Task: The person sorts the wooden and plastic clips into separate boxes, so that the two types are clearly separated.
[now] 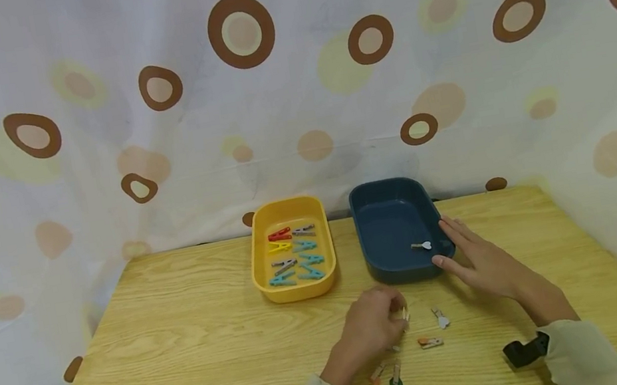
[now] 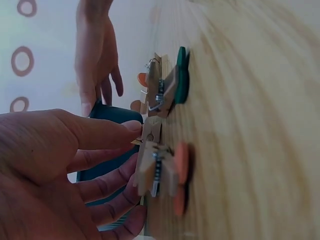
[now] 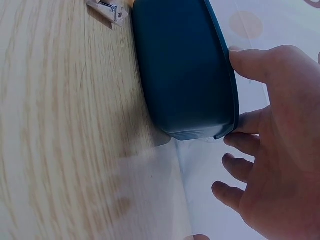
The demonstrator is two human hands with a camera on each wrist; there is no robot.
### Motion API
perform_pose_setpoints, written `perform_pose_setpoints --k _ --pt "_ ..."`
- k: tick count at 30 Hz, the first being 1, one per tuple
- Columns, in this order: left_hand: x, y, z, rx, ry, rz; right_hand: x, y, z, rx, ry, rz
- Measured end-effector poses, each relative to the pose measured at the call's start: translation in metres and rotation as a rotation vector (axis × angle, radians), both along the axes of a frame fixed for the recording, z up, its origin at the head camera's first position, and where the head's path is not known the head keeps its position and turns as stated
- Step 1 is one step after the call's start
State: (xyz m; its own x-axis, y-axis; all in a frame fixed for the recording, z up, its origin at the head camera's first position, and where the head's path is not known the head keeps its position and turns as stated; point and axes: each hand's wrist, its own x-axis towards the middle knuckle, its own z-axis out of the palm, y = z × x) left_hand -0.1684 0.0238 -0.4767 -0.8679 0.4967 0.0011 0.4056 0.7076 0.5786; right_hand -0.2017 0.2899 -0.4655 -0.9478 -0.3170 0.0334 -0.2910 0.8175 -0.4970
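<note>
My left hand [image 1: 373, 323] is low over the table, thumb and index finger pinching a small wooden clothespin [image 1: 405, 317]. Around it lie wooden clothespins with heart-shaped ends: a green-heart one [image 1: 395, 374], an orange-heart one [image 1: 376, 375], another orange one [image 1: 431, 342] and a white-heart one [image 1: 441, 317]. One more is partly hidden under the left hand. My right hand [image 1: 486, 262] touches the rim of the dark blue bin [image 3: 185, 70] at its near right corner, fingers spread and fairly straight. Inside that bin lies one white-heart clothespin [image 1: 423, 246].
Left of the blue bin stands a yellow bin [image 1: 298, 292] with several plastic clothespins [image 1: 305, 245] in turquoise, red, yellow and grey. Both bins are at the back of the wooden table [image 1: 187, 346], close to a spotted cloth [image 1: 185, 138] hanging behind.
</note>
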Motion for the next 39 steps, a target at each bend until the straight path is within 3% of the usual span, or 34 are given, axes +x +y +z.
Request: perform_pose_setpoints --k 13,18,26,33,39 --pt "-0.001 -0.004 -0.001 0.127 -0.068 -0.117 -0.001 0.0 0.0 -0.009 -0.003 -0.005" --pt "-0.005 -0.006 0.001 0.132 -0.074 -0.174 0.0 -0.001 0.0 -0.008 -0.002 -0.008" --pt "-0.012 -0.013 0.014 0.194 0.002 -0.282 0.0 -0.001 0.0 -0.003 0.002 -0.013" --pt "-0.015 -0.023 0.021 0.262 0.086 -0.266 0.0 -0.001 0.001 0.0 0.006 -0.007" --pt "-0.019 -0.028 0.021 0.301 0.035 -0.214 -0.002 0.0 0.0 0.005 0.013 0.002"
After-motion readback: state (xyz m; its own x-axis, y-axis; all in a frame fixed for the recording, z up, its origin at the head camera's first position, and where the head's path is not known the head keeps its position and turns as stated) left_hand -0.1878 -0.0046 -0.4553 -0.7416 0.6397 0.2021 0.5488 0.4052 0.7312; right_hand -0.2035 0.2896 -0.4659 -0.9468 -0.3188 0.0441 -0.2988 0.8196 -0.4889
